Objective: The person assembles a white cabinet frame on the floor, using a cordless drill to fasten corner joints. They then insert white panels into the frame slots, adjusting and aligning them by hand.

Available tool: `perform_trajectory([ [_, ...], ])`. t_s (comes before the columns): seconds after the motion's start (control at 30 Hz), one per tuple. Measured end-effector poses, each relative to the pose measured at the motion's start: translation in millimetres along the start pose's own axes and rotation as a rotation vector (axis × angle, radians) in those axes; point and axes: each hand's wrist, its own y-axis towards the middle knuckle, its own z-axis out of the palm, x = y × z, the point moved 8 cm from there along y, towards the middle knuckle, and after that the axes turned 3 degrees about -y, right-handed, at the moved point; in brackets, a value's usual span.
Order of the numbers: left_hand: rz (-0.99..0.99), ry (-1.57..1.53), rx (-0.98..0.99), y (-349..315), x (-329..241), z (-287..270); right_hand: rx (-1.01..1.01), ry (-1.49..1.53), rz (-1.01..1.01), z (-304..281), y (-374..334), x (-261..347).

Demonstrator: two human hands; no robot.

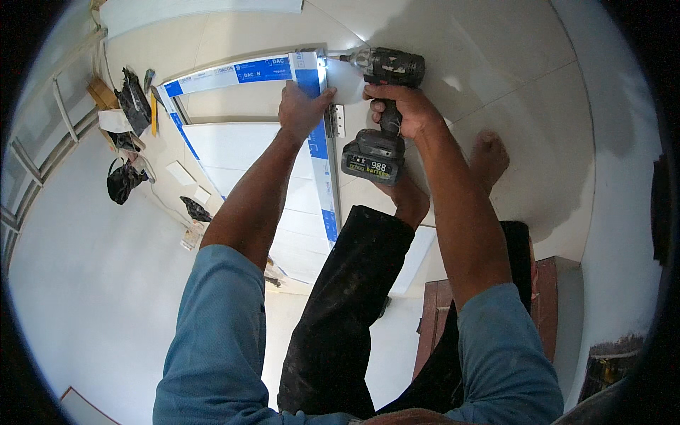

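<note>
My right hand [409, 110] is closed around the grip of a dark cordless drill [386, 67] with a battery pack at its base. The drill lies sideways, its bit pointing left at the far right corner of a door frame [324, 152]. Blue-and-white protective film covers the frame's bars, and a white panel [244, 159] fills part of it. My left hand [304, 108] grips the right-hand bar just below that corner, thumb toward the drill. A metal hinge [340, 120] sticks out from the bar's outer side, near my left thumb. Whether the bit touches a screw is too small to tell.
Pale tiles [489, 64] cover the floor, with my bare foot [489, 159] to the right. Black plastic bags [132, 99] and a yellow-handled tool [154, 113] lie beyond the frame's left side. A metal ladder [64, 110] stands at far left; a brown wooden piece [433, 312] is by my legs.
</note>
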Motion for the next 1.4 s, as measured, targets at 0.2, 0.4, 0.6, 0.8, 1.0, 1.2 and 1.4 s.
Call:
perform_trajectory([
  [0.2, -0.016, 0.021, -0.015, 1.8, 3.2, -1.2, -0.004, -0.034, 0.004, -2.7, 0.7, -0.7],
  [0.4, 0.006, 0.016, -0.021, 2.6, 1.8, -2.1, 0.016, -0.045, -0.003, -4.1, 1.2, 1.2],
  [0.6, 0.026, 0.033, -0.038, 3.2, -3.4, -3.8, -0.016, -0.05, 0.002, -10.0, 0.8, -0.5],
  [0.8, 0.015, 0.06, -0.033, 7.6, 7.0, 0.3, 0.043, -0.048, 0.001, -11.3, 2.9, -2.2],
  [1.0, 0.012, 0.029, -0.004, 6.8, 5.8, 1.9, 0.071, -0.082, 0.0, -9.5, 1.9, 3.3],
  [1.2, 0.095, 0.04, -0.082, 9.3, 5.8, -0.6, 0.065, -0.084, -0.014, -11.5, 4.0, 3.2],
  [1.4, 0.049, 0.038, -0.041, 6.7, 2.3, -0.7, 0.067, -0.077, -0.019, -16.6, 5.8, -0.5],
])
